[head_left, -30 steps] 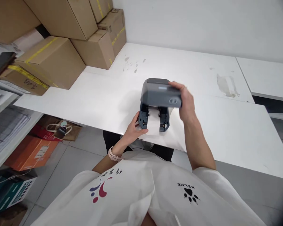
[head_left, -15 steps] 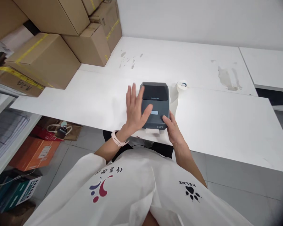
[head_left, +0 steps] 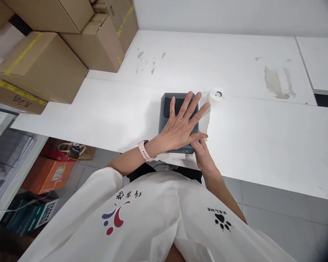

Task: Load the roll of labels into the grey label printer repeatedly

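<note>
A dark grey label printer (head_left: 161,116) sits near the front edge of the white table. My left hand (head_left: 180,129), with a pink watch band (head_left: 145,151) at its wrist, is stretched out with fingers spread over the printer's top; whether the palm presses on it I cannot tell. The front right side of the printer is held by my right hand (head_left: 202,154), its thumb partly under my left one. Behind and to the right lies a roll of white labels (head_left: 215,94), with a strip (head_left: 205,122) trailing along the printer's side.
Cardboard boxes (head_left: 43,65) are stacked at the table's left end. Worn patches mark the white tabletop (head_left: 248,138). Below on the left, an orange box (head_left: 47,174) stands on the floor beside a shelf with papers (head_left: 13,153).
My left hand has swept right, from the printer's left side to over its middle. My right hand keeps its hold on the printer. The view has shifted slightly.
</note>
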Motion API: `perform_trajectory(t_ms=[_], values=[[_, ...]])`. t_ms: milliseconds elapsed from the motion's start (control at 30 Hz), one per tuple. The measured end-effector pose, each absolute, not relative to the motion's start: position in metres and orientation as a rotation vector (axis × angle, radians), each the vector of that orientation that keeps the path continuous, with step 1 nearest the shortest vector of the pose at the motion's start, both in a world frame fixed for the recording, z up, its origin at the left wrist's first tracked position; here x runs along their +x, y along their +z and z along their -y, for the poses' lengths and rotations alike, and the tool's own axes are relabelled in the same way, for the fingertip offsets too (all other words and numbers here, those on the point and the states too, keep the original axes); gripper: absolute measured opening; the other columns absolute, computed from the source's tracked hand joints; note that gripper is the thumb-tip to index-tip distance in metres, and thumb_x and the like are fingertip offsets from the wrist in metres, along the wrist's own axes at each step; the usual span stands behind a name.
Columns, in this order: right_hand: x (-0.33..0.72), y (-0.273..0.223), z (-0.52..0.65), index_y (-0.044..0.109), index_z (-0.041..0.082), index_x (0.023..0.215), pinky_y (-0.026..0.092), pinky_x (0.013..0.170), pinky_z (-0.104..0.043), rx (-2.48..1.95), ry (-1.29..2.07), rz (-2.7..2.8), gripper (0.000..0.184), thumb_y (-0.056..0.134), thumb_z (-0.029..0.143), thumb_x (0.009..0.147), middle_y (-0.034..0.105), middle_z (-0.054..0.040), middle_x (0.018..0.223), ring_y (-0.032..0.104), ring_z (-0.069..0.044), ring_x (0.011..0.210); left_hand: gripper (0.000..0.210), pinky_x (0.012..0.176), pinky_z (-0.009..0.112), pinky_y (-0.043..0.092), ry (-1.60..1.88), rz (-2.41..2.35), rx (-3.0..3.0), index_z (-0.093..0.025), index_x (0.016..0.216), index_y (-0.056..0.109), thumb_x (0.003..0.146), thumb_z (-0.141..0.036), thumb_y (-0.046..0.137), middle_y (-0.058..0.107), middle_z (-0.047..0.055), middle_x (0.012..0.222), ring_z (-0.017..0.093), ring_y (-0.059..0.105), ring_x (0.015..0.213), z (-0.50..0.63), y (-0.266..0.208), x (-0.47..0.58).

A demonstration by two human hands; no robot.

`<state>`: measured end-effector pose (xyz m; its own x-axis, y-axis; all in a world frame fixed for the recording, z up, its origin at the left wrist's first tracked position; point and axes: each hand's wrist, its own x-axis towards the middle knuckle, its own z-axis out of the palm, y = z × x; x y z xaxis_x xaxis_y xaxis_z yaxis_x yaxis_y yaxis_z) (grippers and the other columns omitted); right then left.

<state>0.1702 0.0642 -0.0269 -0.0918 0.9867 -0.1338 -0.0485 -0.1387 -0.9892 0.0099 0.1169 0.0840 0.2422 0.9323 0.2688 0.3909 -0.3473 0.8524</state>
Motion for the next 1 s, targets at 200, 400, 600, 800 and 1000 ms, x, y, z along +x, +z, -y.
perform_trajectory(t_ms=[200, 400, 600, 800, 1000], values=[[0.158, -0.004, -0.06, 0.041, 0.033, 0.157, 0.043, 0.123, -0.056, -1.288, 1.128, 1.254, 0.075, 0.068, 0.058, 0.092, 0.037, -0.0084, 0.171, 0.036, -0.03, 0.158, 0.065, 0.121, 0.072, 0.025, 1.197, -1.361, 1.858, -0.028, 0.139, 0.062, 0.089, -0.07, 0.058, 0.054, 0.012, 0.153, 0.045, 0.028, 0.158, -0.11, 0.071, -0.006], [0.135, 0.021, -0.06, 0.069, 0.032, 0.102, 0.055, 0.102, -0.055, -1.081, 0.179, 1.625, 0.02, 0.051, 0.023, 0.1, 0.078, -0.0052, 0.108, 0.072, -0.027, 0.114, 0.058, 0.069, 0.037, 0.053, 1.551, -1.598, 1.565, -0.025, 0.058, 0.06, 0.098, -0.064, 0.047, 0.054, 0.001, 0.055, 0.016, 0.054, 0.057, -0.014, 0.02, -0.059], [0.129, 0.019, -0.063, 0.067, 0.03, 0.098, 0.055, 0.094, -0.052, -1.019, 0.074, 1.686, 0.027, 0.046, 0.013, 0.099, 0.081, -0.0021, 0.099, 0.075, -0.025, 0.103, 0.064, 0.05, 0.026, 0.041, 0.704, -1.177, 0.916, -0.016, 0.08, 0.079, 0.083, -0.077, 0.061, 0.075, 0.007, 0.072, 0.011, 0.058, 0.051, 0.019, 0.015, -0.045], [0.133, 0.017, -0.063, 0.069, 0.031, 0.104, 0.054, 0.097, -0.051, -0.975, 0.084, 1.716, 0.03, 0.047, 0.012, 0.098, 0.082, -0.0006, 0.104, 0.075, -0.025, 0.107, 0.049, 0.048, 0.025, 0.036, 0.778, -1.144, 0.67, -0.014, 0.075, 0.078, 0.073, -0.064, 0.08, 0.076, 0.007, 0.067, 0.009, 0.056, 0.046, -0.005, 0.033, -0.024], [0.136, 0.02, -0.058, 0.07, 0.034, 0.108, 0.051, 0.097, -0.05, -1.058, -0.035, 1.811, 0.031, 0.05, 0.013, 0.096, 0.083, 0.0005, 0.106, 0.072, -0.026, 0.109, 0.048, 0.048, 0.025, 0.036, 0.787, -1.184, 0.792, -0.016, 0.073, 0.079, 0.077, -0.063, 0.076, 0.073, 0.005, 0.06, 0.009, 0.056, 0.043, -0.001, 0.025, -0.029]])
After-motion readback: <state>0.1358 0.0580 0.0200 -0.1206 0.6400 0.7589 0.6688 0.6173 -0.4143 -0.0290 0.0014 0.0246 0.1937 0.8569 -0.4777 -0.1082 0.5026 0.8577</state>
